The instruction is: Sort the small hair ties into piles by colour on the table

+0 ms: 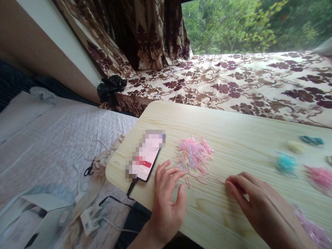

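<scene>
My left hand (pixel 169 199) is open over the table's front part, fingers spread and holding nothing. It lies between the phone and a mixed pile of thin strands (pixel 193 154), mostly pink with some pale blue and yellow. A few loose pink strands trail from the pile near its fingertips. Further right, my right hand (pixel 255 199) pinches thumb against forefinger just above the wood. A faint pink strand (pixel 221 180) pokes out at those fingertips; the rest of it is hidden. Partly behind the right wrist lies a lilac bundle of strands (pixel 311 224).
A phone (pixel 146 155) with a cable lies on the wooden table (pixel 178 117). Teal (pixel 286 162), pink (pixel 320 176), cream (pixel 295 147) and dark green (pixel 312 139) bundles sit at right. A bed (pixel 59 138) with cords and a power strip (pixel 89 219) flanks the left.
</scene>
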Tool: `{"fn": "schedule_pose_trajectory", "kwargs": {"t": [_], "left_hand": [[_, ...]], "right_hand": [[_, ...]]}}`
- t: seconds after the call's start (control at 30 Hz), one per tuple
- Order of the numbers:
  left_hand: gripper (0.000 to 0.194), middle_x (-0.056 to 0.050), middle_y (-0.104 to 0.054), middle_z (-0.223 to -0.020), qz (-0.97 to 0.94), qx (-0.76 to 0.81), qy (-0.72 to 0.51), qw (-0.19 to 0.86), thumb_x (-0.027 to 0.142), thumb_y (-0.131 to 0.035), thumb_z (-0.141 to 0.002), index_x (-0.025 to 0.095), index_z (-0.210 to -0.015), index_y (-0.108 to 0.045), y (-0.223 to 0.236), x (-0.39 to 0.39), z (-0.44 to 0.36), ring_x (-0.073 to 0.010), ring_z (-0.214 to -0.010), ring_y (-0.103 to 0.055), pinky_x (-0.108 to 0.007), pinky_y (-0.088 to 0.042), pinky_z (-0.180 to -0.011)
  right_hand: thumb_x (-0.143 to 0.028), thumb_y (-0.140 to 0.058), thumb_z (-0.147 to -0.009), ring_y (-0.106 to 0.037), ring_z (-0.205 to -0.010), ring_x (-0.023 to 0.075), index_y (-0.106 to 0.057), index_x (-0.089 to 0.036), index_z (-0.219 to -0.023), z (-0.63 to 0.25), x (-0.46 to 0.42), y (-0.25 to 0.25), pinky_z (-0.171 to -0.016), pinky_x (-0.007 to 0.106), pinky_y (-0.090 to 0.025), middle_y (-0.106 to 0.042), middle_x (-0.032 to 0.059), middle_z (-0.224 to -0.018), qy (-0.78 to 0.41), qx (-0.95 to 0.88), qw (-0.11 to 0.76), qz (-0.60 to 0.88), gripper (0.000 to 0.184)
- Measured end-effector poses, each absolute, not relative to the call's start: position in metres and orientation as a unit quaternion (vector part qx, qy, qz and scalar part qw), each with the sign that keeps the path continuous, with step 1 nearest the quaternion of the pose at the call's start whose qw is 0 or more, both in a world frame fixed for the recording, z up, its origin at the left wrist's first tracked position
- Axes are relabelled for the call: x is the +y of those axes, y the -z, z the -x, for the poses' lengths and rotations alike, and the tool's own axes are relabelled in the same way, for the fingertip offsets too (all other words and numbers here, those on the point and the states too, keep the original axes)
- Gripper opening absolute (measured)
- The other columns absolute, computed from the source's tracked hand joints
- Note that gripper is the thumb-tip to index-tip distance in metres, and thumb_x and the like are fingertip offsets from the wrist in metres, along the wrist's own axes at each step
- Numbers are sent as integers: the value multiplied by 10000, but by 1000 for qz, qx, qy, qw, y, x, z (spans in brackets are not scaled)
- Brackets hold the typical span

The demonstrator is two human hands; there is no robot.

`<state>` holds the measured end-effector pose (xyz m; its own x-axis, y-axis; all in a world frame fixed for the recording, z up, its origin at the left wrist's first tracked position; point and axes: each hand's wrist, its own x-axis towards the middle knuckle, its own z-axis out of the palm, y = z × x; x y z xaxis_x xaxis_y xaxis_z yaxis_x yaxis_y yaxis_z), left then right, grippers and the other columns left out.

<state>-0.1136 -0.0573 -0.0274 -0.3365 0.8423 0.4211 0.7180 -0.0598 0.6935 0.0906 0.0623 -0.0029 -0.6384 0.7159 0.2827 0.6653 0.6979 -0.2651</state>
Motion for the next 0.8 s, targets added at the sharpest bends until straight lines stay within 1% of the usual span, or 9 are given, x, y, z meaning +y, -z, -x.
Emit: {"fn": "schedule_pose_trajectory", "kwargs": {"t": [0.1, 0.2, 0.4, 0.47, 0.63, 0.7, 0.8], "left_hand": [[345, -48, -668, -1135, -570, 685, -448, 73, 65, -481, -919, 248, -1193, -581, 27, -58, 113, -230, -1344, -461, -489, -397, -1140], [341, -49, -659, -1139, -572, 683, -448, 74, 60, -474, -921, 239, -1191, -583, 27, -57, 114, -216, -1354, -446, -460, -390, -1145], [345, -50, -649, -1128, -595, 670, -439, 66, 39, -473, -909, 210, -1186, -587, 25, -56, 116, -187, -1344, -456, -381, -383, -1149], [345, -56, -644, -1131, -593, 671, -440, 66, 36, -474, -903, 202, -1182, -591, 25, -56, 116, -199, -1349, -453, -389, -385, -1145], [365, -63, -646, -1141, -583, 680, -441, 65, 43, -472, -892, 213, -1191, -596, 29, -57, 113, -239, -1352, -457, -455, -386, -1138], [380, -61, -653, -1138, -578, 682, -443, 67, 44, -471, -883, 222, -1196, -594, 30, -57, 112, -246, -1353, -462, -469, -390, -1134], [391, -56, -662, -1128, -572, 682, -451, 70, 45, -472, -872, 232, -1197, -584, 30, -57, 112, -248, -1346, -474, -484, -380, -1141]], "right_hand": [[-450, -356, -1029, -635, -530, 126, -628, -265, -781, -95, 61, -4, -502, 270, -457, -655, -32, -691, -55, -903, 200, 376, 413], [-471, -379, -1027, -658, -559, 107, -629, -263, -829, -99, 59, -6, -520, 248, -473, -668, -42, -718, -52, -900, 211, 378, 381], [-433, -392, -1031, -663, -602, 95, -614, -267, -858, -98, 58, -2, -559, 233, -477, -670, -44, -762, -72, -903, 198, 376, 326], [-419, -378, -1035, -654, -597, 94, -606, -264, -830, -94, 60, -2, -563, 236, -472, -656, -42, -746, -70, -905, 195, 371, 344], [-400, -360, -1041, -622, -565, 94, -586, -259, -763, -92, 62, 0, -568, 250, -449, -625, -41, -691, -57, -912, 199, 354, 385], [-417, -377, -1037, -618, -570, 96, -596, -256, -796, -91, 63, 4, -577, 257, -441, -632, -38, -709, -54, -911, 210, 351, 363], [-445, -386, -1038, -622, -599, 94, -618, -250, -904, -81, 63, 6, -591, 251, -438, -653, -30, -767, -57, -912, 226, 339, 332]]}}
